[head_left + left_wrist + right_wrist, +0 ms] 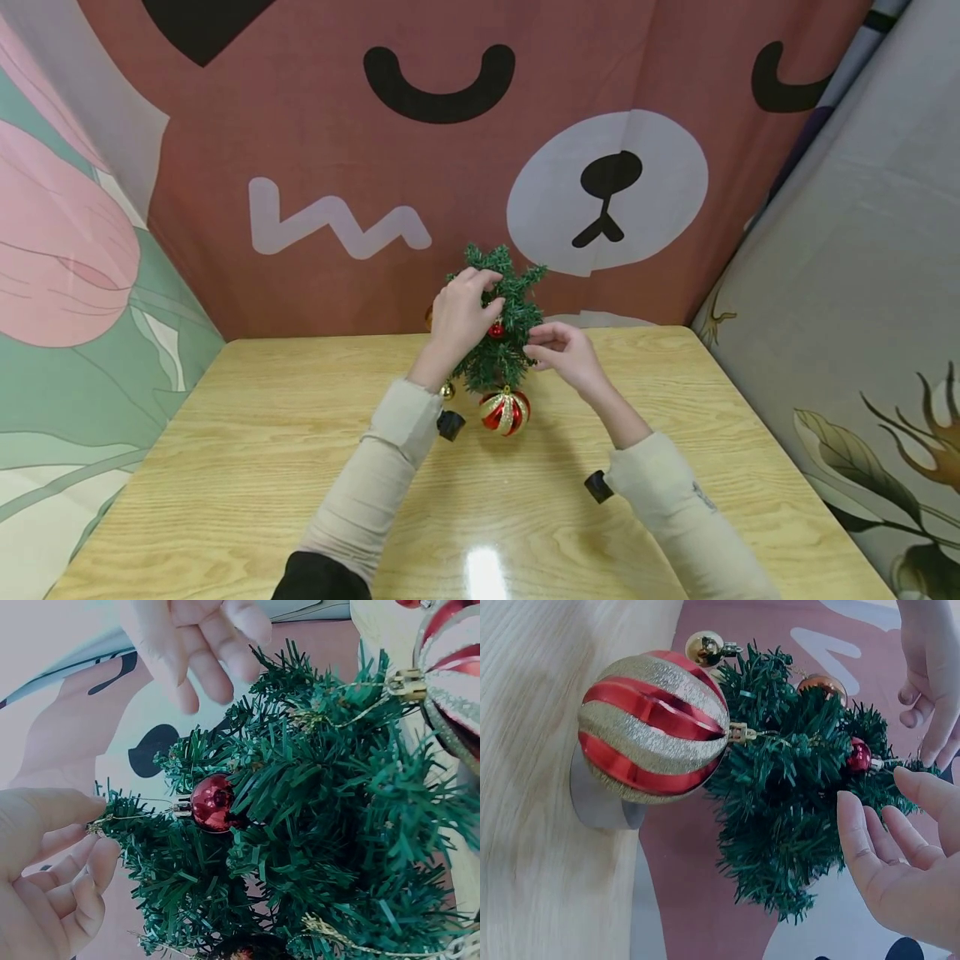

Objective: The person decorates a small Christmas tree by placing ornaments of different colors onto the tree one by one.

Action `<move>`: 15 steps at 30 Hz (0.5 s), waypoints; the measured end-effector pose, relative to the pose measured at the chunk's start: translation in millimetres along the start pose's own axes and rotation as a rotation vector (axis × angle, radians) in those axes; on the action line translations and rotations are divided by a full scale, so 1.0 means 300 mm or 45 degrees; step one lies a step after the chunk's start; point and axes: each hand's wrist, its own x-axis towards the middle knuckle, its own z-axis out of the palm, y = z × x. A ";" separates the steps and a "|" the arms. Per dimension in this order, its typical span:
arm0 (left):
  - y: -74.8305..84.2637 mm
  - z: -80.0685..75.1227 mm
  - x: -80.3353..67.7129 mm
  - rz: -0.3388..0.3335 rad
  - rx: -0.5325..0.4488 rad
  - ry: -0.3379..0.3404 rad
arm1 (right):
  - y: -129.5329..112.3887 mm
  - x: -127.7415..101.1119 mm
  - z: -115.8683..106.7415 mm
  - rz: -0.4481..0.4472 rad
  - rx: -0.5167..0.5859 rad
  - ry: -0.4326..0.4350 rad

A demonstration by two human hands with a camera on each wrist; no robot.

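Note:
A small green artificial tree (501, 333) stands at the far middle of the wooden table (240, 433). My left hand (461, 317) is at its left side and pinches the thin gold thread (135, 819) of a small red ball (212, 802) that hangs by a branch tip. Just right of the tree, my right hand (558, 350) has its fingers straight and holds nothing. A large red and gold striped ball (505, 411) hangs low at the front. A small gold ball (447, 390) hangs at the lower left, and a copper ball (825, 684) hangs behind.
The tree stands on a grey base (600, 802). Patterned cloth walls close in the table: a bear-face cloth (480, 167) behind, others to the left and right. Bare wood lies between me and the tree.

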 end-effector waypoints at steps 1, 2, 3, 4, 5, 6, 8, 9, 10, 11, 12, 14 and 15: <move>0.000 0.000 -0.002 -0.003 -0.002 0.004 | 0.004 -0.002 -0.004 0.006 0.008 0.005; 0.000 -0.001 -0.003 -0.005 -0.006 0.008 | 0.008 -0.004 -0.009 0.012 0.013 0.014; 0.000 -0.001 -0.005 -0.006 -0.010 0.013 | 0.012 -0.006 -0.014 0.014 0.016 0.022; 0.001 -0.002 -0.006 -0.008 -0.013 0.016 | 0.016 -0.009 -0.019 0.016 0.025 0.028; 0.000 -0.002 -0.008 -0.011 -0.015 0.020 | 0.020 -0.011 -0.024 0.017 0.028 0.032; 0.000 -0.002 -0.010 -0.012 -0.016 0.023 | 0.023 -0.013 -0.029 0.015 0.029 0.036; 0.000 -0.002 -0.014 -0.012 -0.019 0.028 | 0.030 -0.019 -0.040 0.013 0.023 0.046; 0.000 -0.002 -0.016 -0.013 -0.022 0.030 | 0.032 -0.022 -0.046 0.013 0.022 0.048; 0.000 -0.002 -0.018 -0.015 -0.027 0.033 | 0.035 -0.025 -0.051 0.014 0.025 0.049; 0.000 -0.001 -0.021 -0.015 -0.030 0.037 | 0.037 -0.028 -0.055 0.015 0.028 0.050; 0.000 -0.002 -0.023 -0.015 -0.035 0.042 | 0.038 -0.031 -0.060 0.016 0.033 0.055; 0.000 -0.002 -0.027 -0.011 -0.045 0.055 | 0.040 -0.038 -0.069 0.019 0.042 0.061; 0.000 -0.002 -0.029 -0.007 -0.050 0.062 | 0.042 -0.041 -0.074 0.019 0.049 0.065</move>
